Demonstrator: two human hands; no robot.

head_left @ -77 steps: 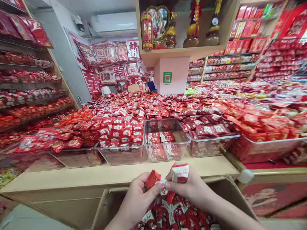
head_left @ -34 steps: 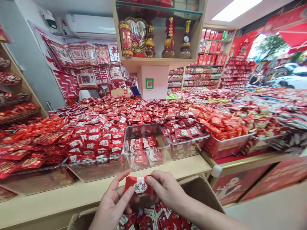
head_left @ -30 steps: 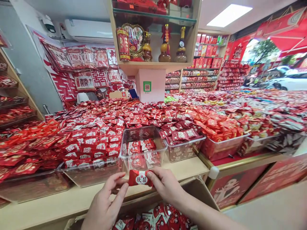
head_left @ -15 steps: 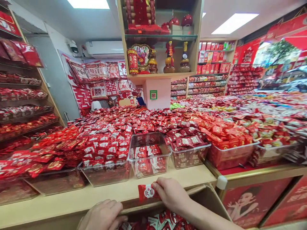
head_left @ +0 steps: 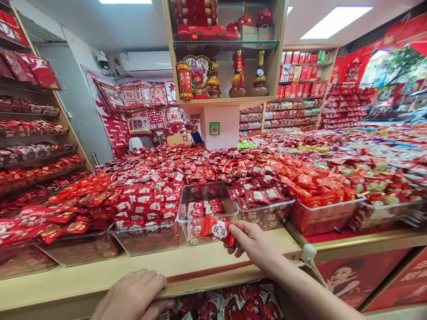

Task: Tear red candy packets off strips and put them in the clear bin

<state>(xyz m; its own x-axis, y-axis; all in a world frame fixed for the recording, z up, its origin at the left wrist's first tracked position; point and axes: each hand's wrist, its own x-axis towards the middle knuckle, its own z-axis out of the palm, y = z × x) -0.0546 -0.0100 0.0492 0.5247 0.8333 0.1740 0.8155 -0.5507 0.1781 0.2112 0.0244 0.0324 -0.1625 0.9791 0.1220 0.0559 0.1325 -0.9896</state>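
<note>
A red candy packet [head_left: 215, 229] with a white round label is pinched between the thumb and fingers of my right hand [head_left: 250, 242]. It is tilted, in front of a clear plastic bin [head_left: 205, 191] that has a few similar packets low inside. My left hand [head_left: 131, 293] curls over the near rim of an open cardboard box [head_left: 200, 284]; its fingertips are partly out of sight behind the rim. Many red packets [head_left: 230, 306] lie in that box, below both hands.
Bins heaped with red packets line the counter on either side, among them a bin [head_left: 147, 240] at left and one [head_left: 265, 215] at right. A wooden ledge [head_left: 150, 262] runs before them. Above hangs a display cabinet [head_left: 225, 103] with gourd-shaped bottles.
My right hand has risen from the box's rim toward the clear bin, carrying the candy packet, which is now tilted. My left hand stays at the box, slightly lower and further left in view.
</note>
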